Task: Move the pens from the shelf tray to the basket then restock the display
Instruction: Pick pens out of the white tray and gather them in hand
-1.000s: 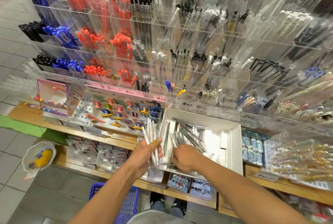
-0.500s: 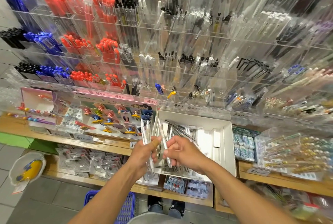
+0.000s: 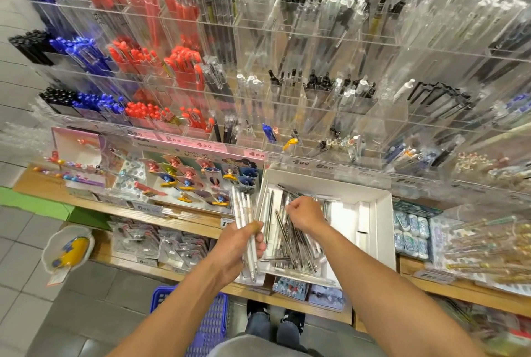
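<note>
A bundle of clear pens [image 3: 244,224] stands nearly upright in the left hand [image 3: 238,244], whose grip is closed around the bundle's lower half, thumb across the front; the pen tips project below the hand, over the near left corner of the white tray [image 3: 382,230]. The tray sits on the wooden shelf [image 3: 459,290] and holds a loose pile of pens [image 3: 293,241], mostly in its left half, lying at mixed angles. The right hand [image 3: 304,211] is over this pile with its fingers curled downward among the pens; it appears to pinch one or more of them, though motion blur and the back of the hand hide the fingertips. The two hands are near each other but apart. Below the left forearm, on the tiled floor, part of a blue basket [image 3: 212,325] shows, just left of the person's shoes [image 3: 275,313]. Behind the tray rises a clear acrylic display [image 3: 316,115] of tiered compartments: blue, black and red pens at the left, clear and black ones toward the centre and right, with price labels along its lower edge. A carded novelty display [image 3: 198,175] stands to the left of the tray, and packaged erasers [image 3: 411,230] lie just beside its right wall.
</note>
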`<state>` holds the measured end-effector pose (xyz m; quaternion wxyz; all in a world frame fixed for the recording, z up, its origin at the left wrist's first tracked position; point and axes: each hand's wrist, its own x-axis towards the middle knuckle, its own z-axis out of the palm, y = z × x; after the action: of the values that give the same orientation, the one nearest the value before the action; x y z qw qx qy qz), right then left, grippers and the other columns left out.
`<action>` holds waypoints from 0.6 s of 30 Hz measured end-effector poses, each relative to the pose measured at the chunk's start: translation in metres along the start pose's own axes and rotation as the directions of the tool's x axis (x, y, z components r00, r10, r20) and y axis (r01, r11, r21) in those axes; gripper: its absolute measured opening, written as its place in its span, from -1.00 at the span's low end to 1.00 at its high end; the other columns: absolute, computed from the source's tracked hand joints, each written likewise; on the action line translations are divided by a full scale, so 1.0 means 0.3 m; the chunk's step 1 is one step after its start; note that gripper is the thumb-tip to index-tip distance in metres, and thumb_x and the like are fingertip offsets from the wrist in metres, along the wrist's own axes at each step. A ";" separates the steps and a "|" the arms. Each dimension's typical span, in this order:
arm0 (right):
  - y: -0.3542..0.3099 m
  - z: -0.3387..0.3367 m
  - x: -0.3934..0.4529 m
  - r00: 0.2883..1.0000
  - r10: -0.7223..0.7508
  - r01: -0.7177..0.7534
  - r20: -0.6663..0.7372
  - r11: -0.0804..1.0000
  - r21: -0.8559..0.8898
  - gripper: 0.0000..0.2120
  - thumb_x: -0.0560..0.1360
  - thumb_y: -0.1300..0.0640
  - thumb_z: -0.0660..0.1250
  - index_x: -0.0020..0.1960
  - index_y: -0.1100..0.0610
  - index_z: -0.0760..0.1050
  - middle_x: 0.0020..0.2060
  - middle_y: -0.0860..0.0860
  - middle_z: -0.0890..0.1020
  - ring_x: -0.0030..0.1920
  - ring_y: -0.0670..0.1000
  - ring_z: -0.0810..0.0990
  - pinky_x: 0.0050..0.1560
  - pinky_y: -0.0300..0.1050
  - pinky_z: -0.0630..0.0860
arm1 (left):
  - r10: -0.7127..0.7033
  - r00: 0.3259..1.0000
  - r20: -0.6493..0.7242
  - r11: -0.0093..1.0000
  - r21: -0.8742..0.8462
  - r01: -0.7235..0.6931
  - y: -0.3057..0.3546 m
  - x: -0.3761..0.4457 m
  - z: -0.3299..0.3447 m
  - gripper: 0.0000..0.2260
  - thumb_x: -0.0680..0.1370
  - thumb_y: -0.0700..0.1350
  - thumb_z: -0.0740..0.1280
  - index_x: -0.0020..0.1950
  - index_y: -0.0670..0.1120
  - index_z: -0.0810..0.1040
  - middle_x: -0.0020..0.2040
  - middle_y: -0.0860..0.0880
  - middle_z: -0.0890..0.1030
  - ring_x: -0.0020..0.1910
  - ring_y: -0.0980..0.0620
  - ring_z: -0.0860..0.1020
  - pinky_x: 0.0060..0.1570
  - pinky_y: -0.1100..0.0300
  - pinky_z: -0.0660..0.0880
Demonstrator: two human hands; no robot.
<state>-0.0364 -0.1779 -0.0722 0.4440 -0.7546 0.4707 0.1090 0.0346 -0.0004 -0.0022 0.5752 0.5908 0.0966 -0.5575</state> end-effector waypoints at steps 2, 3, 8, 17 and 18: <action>-0.012 0.042 0.039 0.998 0.050 -0.053 -0.034 0.995 -0.090 -0.64 0.57 0.09 0.29 -0.38 0.14 0.41 -0.48 0.00 0.44 -0.47 -0.03 0.39 -0.39 -0.21 0.36 | 0.008 1.000 0.000 1.000 0.009 -0.008 -0.004 0.003 -0.004 -0.87 0.60 -0.22 0.32 0.11 -0.23 0.47 -0.39 -0.06 0.50 -0.44 0.01 0.48 -0.43 0.19 0.49; -0.020 0.060 0.052 0.995 0.081 -0.086 -0.054 0.990 -0.110 -0.69 0.57 0.06 0.29 -0.31 0.16 0.45 -0.41 0.00 0.48 -0.41 -0.01 0.43 -0.39 -0.19 0.33 | 0.014 1.000 -0.007 1.000 0.017 -0.013 -0.009 0.006 -0.006 -0.88 0.60 -0.21 0.32 0.09 -0.22 0.47 -0.39 -0.06 0.50 -0.44 0.02 0.46 -0.43 0.19 0.48; -0.047 0.082 0.078 0.985 0.159 -0.171 -0.071 0.963 -0.207 -0.74 0.55 0.11 0.29 -0.29 0.15 0.40 -0.15 0.09 0.64 -0.23 0.11 0.54 -0.22 -0.13 0.42 | 0.018 0.999 -0.031 0.998 0.057 -0.016 -0.028 0.030 -0.002 -0.85 0.59 -0.19 0.35 0.11 -0.21 0.46 -0.38 -0.05 0.49 -0.44 0.03 0.44 -0.41 0.18 0.45; -0.011 0.069 0.074 0.972 0.234 -0.230 0.020 0.967 -0.110 -0.65 0.54 -0.11 0.33 -0.07 0.21 0.53 -0.13 0.08 0.63 -0.27 0.03 0.53 -0.23 -0.15 0.43 | 0.055 0.997 -0.050 0.987 0.152 -0.046 -0.044 0.058 0.015 -0.86 0.60 -0.17 0.34 0.06 -0.24 0.51 -0.41 -0.06 0.48 -0.47 0.00 0.40 -0.34 0.14 0.42; -0.008 0.069 0.068 0.972 0.233 -0.229 0.024 0.966 -0.116 -0.66 0.54 -0.10 0.35 -0.12 0.21 0.51 -0.10 0.08 0.64 -0.27 0.03 0.52 -0.24 -0.15 0.42 | 0.054 0.998 -0.044 0.986 0.163 -0.046 -0.045 0.060 0.014 -0.87 0.60 -0.16 0.34 0.03 -0.22 0.51 -0.41 -0.06 0.49 -0.47 -0.01 0.40 -0.29 0.13 0.42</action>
<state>-0.0184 -0.1740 -0.0948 0.3937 -0.7162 0.5402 0.2005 0.0286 -0.0089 -0.0225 0.5367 0.6512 0.0500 -0.5342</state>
